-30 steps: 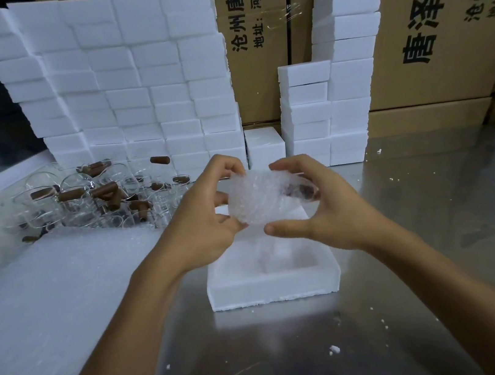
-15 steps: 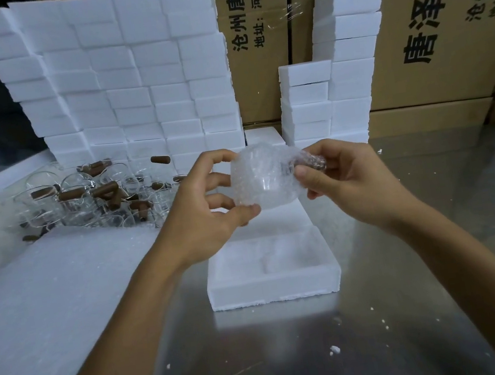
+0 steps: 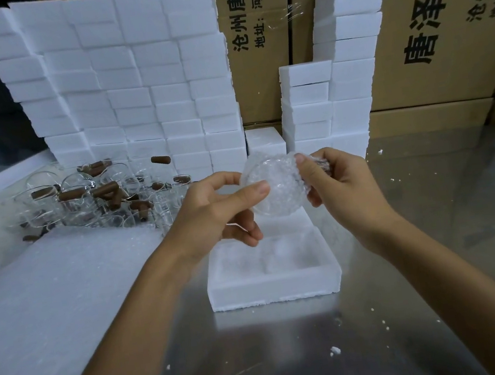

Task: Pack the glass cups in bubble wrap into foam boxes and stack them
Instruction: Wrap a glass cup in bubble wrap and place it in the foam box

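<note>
A glass cup in bubble wrap (image 3: 275, 186) is held in the air above the open foam box (image 3: 274, 279) on the metal surface (image 3: 297, 356). It is pinched between the left hand (image 3: 211, 212) and the right hand (image 3: 340, 186), with fingers curled round both sides.

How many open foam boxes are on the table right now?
1. The open foam box sits on the metal table, below the wrapped cup held in both hands. The stacked foam boxes behind look closed; any open ones there would be hidden.
</note>
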A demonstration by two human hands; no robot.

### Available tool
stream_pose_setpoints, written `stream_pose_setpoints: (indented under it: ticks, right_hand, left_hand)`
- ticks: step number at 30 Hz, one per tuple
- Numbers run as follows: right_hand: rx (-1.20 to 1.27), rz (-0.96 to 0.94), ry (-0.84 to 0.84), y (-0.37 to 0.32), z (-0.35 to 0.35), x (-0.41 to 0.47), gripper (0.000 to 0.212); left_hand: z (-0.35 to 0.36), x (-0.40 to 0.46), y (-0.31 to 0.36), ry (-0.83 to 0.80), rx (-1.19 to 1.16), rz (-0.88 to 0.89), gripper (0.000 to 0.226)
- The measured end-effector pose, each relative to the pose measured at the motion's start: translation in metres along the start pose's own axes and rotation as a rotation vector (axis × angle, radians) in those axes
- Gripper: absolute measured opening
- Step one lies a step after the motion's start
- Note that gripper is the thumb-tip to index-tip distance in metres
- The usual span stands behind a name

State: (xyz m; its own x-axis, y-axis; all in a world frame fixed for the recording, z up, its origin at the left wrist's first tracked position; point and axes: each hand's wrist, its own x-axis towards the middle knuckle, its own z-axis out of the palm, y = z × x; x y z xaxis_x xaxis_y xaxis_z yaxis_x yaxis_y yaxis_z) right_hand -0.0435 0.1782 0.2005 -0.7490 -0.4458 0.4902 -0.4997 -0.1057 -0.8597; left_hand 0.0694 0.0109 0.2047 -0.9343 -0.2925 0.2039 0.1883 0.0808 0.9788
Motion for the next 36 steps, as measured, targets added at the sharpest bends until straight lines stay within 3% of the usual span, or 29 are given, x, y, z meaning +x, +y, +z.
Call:
stream_pose_setpoints:
  ticks: [6,9,12,17,24,36]
  right_hand:
    - [0.158,0.141,-0.037,0.002,-0.004,0.002,0.019]
    - [0.205,0.144,-0.11,0.0,-0.008,0.003,0.01]
    - [0.122,0.146,-0.201,-0.001,-0.01,0.002,0.007]
    - [-0.113,0.186,-0.407,-0.004,-0.015,0.002,0.006]
    - [-0.325,0.211,-0.539,0.006,-0.012,0.0,0.009]
    - [-0.371,0.259,-0.539,0.012,-0.011,0.002,0.008]
  left_hand:
    - [-0.002,-0.002,0.0,-0.09,-0.021,-0.109,0.073]
    - [0.001,0.0,-0.001,-0.039,0.02,-0.13,0.069]
    - [-0.001,0.002,-0.005,0.012,0.217,-0.097,0.069]
    - [-0.014,-0.001,-0.009,-0.08,0.527,-0.157,0.082]
    - [-0.013,0.001,-0.019,-0.125,0.895,-0.236,0.072]
    - [-0.015,0.002,-0.024,-0.09,0.959,-0.251,0.078]
